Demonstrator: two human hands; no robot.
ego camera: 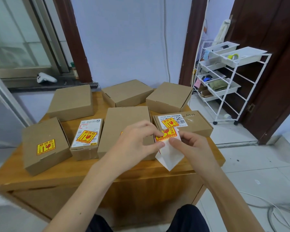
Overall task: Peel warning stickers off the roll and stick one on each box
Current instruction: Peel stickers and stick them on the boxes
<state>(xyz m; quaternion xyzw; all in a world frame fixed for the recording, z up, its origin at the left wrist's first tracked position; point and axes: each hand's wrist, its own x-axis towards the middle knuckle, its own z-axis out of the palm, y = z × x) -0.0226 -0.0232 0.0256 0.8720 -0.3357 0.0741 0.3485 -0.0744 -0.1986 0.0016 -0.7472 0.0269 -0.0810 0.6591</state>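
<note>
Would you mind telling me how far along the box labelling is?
Three front boxes already carry stickers: the left box, the small box and the right box. Both hands, left hand and right hand, are peeling another sticker from its backing. The three back boxes look bare; the middle box is partly hidden.

I see both hands raised over the wooden table [84, 174]. My left hand [137, 141] and right hand [189, 144] pinch a yellow-red warning sticker [167, 133] and its white backing strip [170, 156]. Seven cardboard boxes stand on the table. Stickers show on the box at 9 o'clock [45, 144], the white-labelled box [86, 138] beside it, and the box at 2 o'clock [184, 123].
</note>
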